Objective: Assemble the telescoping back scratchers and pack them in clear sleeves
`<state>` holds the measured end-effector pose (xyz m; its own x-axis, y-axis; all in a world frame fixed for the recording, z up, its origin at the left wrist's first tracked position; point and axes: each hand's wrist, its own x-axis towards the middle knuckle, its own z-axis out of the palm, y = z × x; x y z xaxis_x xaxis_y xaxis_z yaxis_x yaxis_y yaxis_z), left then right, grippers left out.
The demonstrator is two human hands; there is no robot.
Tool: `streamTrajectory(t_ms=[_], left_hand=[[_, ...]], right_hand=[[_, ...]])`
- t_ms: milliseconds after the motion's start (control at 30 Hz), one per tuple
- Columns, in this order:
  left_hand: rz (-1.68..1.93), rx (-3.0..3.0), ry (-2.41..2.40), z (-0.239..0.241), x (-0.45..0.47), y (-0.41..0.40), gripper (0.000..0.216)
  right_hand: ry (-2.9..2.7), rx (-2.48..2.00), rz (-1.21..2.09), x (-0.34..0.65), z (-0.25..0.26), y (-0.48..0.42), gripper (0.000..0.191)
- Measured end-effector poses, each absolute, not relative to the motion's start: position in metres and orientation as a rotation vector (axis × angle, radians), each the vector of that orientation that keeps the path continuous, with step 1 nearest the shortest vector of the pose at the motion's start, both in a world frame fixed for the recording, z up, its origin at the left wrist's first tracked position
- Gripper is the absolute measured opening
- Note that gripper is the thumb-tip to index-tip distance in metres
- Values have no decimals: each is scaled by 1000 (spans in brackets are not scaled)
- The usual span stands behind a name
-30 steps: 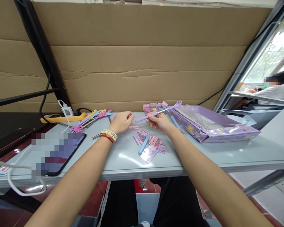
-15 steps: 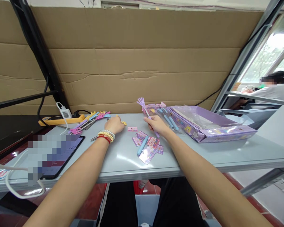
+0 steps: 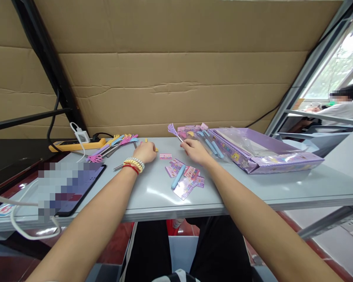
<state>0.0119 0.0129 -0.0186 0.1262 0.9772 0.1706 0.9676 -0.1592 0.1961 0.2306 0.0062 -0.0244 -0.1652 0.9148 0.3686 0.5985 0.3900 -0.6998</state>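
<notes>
My right hand (image 3: 194,150) is closed on a purple back scratcher (image 3: 172,129) with a hand-shaped head and a metal rod; its head points up and left, and its lower end is hidden by my hand. On the left, my left hand (image 3: 146,152) is curled low over the table around a yellow back scratcher (image 3: 156,149); my fingers hide most of it. A metal rod (image 3: 118,167) shows beside that wrist. Between my hands lie several printed cards (image 3: 191,172), with a light-blue handle (image 3: 178,176) across them and one small pink card (image 3: 165,156) apart.
Several coloured back scratchers (image 3: 117,144) lie piled at the left, near a yellow power strip (image 3: 76,145) and a phone or tablet (image 3: 82,188). At right are bagged blue-handled scratchers (image 3: 214,147) and an open purple box (image 3: 261,156). A person (image 3: 347,102) sits beyond.
The purple back scratcher has tilted further left in my right hand, and its lower end has gone out of sight. My left hand stays over the yellow one. The view has dipped slightly.
</notes>
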Motion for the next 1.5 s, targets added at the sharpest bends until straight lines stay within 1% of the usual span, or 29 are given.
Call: streamTrajectory(t_ms=[100, 300, 433, 533, 633, 800, 1000, 1133, 1300, 1367, 1433, 1500], left_hand=[[377, 2319, 2014, -23, 13, 15, 27], [411, 2434, 1891, -27, 18, 15, 27], [489, 2440, 1848, -25, 21, 12, 26], [502, 2432, 1842, -24, 22, 11, 24], [491, 2417, 1846, -25, 21, 12, 22], [499, 2413, 1834, -25, 21, 13, 20], [483, 2413, 1844, -24, 22, 11, 21], [449, 2422, 1914, -25, 23, 10, 23], [458, 2426, 1884, -27, 21, 12, 23], [494, 2426, 1851, -27, 21, 12, 21], [569, 2426, 1770, -26, 22, 12, 20], [673, 2450, 1630, -24, 25, 10, 32]], right_hand=[[-2002, -1331, 337, 232, -27, 8, 28], [-2007, -1429, 229, 232, -27, 9, 36], [-1832, -1621, 137, 240, -20, 11, 37], [-1632, -1792, 50, 254, -16, 15, 46], [-1581, -1945, 8, 266, -15, 16, 50], [-1699, -2143, 105, 270, -13, 11, 46], [-1876, -2220, 115, 265, -7, 5, 51], [-1875, -2298, 115, 263, -9, 5, 41], [-1824, -2224, 104, 263, -10, 4, 37], [-1820, -2139, 142, 262, -9, 4, 30], [-1856, -1960, 202, 258, -9, 3, 24], [-1906, -1685, 255, 251, -11, 2, 27]])
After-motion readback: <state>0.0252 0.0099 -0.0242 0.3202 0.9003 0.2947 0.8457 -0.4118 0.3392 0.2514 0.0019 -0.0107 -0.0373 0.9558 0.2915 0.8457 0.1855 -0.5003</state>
